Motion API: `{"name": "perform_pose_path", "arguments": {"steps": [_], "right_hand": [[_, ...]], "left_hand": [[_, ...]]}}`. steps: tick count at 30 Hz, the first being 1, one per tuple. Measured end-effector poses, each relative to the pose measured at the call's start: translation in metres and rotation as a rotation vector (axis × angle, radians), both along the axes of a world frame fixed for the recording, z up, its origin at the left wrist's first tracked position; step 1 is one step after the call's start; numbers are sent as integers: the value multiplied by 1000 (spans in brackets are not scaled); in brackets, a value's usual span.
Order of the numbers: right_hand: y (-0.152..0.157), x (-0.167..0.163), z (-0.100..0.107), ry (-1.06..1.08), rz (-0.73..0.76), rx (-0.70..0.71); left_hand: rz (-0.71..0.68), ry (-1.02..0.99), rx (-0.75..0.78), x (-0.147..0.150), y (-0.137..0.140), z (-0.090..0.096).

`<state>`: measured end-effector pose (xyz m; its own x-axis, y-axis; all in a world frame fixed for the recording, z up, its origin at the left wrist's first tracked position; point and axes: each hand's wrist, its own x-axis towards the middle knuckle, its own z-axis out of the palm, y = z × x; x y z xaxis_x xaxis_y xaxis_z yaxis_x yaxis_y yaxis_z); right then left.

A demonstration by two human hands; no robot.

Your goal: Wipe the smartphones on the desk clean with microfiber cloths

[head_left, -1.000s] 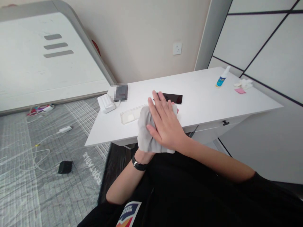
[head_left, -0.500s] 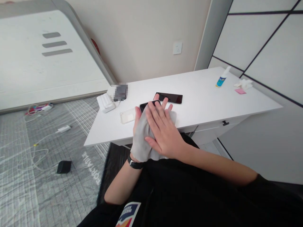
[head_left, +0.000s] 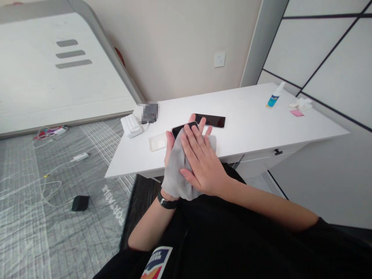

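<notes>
My left hand (head_left: pixel 169 146) holds a black-screened smartphone (head_left: pixel 178 130) from underneath, thumb along one edge and fingertips past the other. A grey cloth (head_left: pixel 175 172) drapes over the phone's lower part and my left palm. On top of the cloth lies my right hand (head_left: pixel 203 166), fingers stretched out flat and thumb apart, pressing it against the phone. Most of the phone and my left palm are hidden under the cloth. Beyond my fingertips another dark phone (head_left: pixel 213 120) lies on the white desk (head_left: pixel 247 120). Left of my hands is a clear phone case (head_left: pixel 157 142).
At the desk's left end are a white charger-like block (head_left: pixel 132 126) and a blurred dark item (head_left: pixel 150 112). A spray bottle (head_left: pixel 274 96), crumpled white tissue (head_left: pixel 303 104) and pink slip (head_left: pixel 297 112) lie at right. Cables and a black box (head_left: pixel 80 203) lie on the floor covering.
My right hand and the cloth have shifted slightly down the phone, so a little more of its dark screen shows. The view has moved slightly. My left hand keeps its hold.
</notes>
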<state>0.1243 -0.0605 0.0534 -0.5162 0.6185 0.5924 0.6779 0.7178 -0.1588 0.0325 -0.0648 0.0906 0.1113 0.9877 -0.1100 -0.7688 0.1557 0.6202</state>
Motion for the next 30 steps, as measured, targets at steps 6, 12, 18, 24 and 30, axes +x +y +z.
{"name": "perform_pose_path", "arguments": {"steps": [6, 12, 18, 24, 30], "right_hand": [[16, 14, 5, 146, -89, -87], [13, 7, -2, 339, -9, -119], [-2, -2, -24, 290, 126, -100], [17, 0, 8, 320, 24, -63], [-9, -4, -13, 70, 119, -23]], "left_hand": [[-23, -6, 114, 11, -5, -32], [-69, 144, 216, 8, -1, -23], [-103, 278, 334, 1, 15, -10], [-57, 400, 313, 8, -8, -35], [56, 582, 371, -8, 9, -12]]}}
